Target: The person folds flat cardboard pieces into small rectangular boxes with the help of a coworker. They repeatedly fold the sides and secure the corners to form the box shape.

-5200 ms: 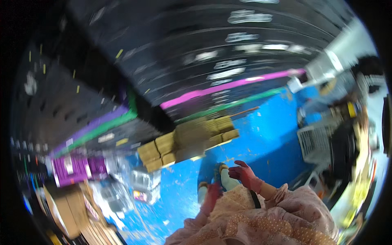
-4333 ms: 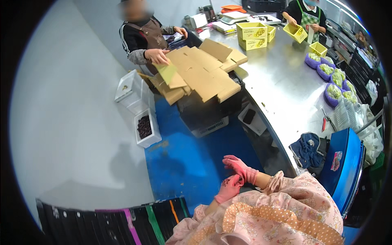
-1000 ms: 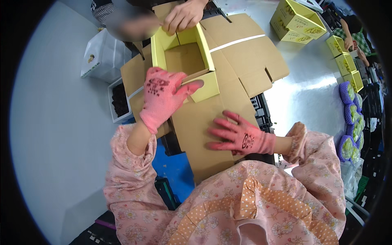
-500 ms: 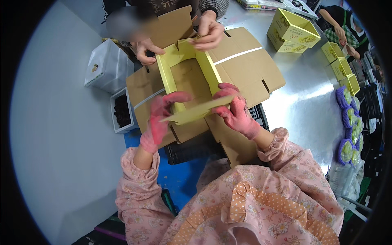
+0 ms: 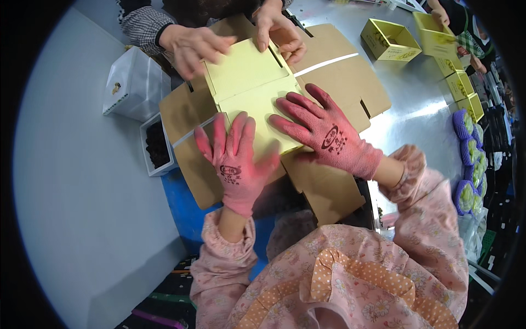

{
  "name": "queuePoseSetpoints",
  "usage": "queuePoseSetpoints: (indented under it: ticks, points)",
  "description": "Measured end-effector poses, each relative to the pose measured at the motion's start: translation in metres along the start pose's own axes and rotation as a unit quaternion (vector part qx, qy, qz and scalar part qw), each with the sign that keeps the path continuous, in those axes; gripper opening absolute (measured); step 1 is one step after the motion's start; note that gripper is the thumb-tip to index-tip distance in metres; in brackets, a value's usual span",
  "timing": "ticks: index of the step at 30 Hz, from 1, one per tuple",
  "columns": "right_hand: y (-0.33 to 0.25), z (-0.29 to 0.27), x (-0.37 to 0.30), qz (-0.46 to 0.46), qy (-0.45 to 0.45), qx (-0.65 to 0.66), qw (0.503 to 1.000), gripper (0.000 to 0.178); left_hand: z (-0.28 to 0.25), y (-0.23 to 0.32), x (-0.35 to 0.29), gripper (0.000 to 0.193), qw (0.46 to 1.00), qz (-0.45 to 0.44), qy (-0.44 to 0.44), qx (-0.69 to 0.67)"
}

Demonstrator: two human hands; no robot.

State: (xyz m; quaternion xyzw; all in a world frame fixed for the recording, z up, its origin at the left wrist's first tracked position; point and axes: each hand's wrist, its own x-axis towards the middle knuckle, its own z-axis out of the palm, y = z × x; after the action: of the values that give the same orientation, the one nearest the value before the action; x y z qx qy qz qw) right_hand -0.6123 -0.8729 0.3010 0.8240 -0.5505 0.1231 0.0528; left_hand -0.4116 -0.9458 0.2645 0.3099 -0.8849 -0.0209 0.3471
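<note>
A pale yellow carton point(image 5: 252, 82) sits in the middle of an opened brown cardboard box point(image 5: 334, 66), its inner flaps folded flat over the top. My left hand point(image 5: 234, 167), in a pink glove, rests with spread fingers at the carton's near left corner. Across the near right part of the flaps lies my right hand point(image 5: 329, 129), also gloved in pink, fingers stretched out. Neither hand grips anything. Opposite me, a co-worker's left-side hand point(image 5: 194, 48) is blurred beside the far flap, and the other hand point(image 5: 279, 32) presses at its right edge.
On the metal table point(image 5: 405, 88) stands an open yellow carton point(image 5: 390, 41); another person lifts a yellow carton point(image 5: 433, 34) beyond it. Green fruit in purple foam nets point(image 5: 466, 159) lines the right. At left are a white foam box point(image 5: 134, 82) and a tub of dark contents point(image 5: 158, 145).
The yellow carton's top was open and is now covered by its flaps. My hands went from holding the near flap to lying flat on top. At right, a stacked carton was lifted away.
</note>
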Motion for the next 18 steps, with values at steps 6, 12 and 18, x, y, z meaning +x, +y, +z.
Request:
queuePoseSetpoints:
  ticks: [6, 12, 18]
  points:
    - [0.019, 0.011, 0.003, -0.104, -0.002, 0.034, 0.994, 0.060, -0.034, -0.002, 0.029, 0.064, 0.939, 0.162, -0.253, 0.166]
    - [0.037, 0.015, 0.013, -0.142, -0.067, 0.141, 0.977, 0.021, -0.030, -0.008, 0.076, 0.033, 0.804, 0.159, -0.567, 0.079]
    - [0.021, 0.019, -0.002, -0.050, 0.087, 0.174, 0.980, 0.042, 0.004, 0.002, 0.107, 0.046, 0.685, -0.137, -0.694, -0.176]
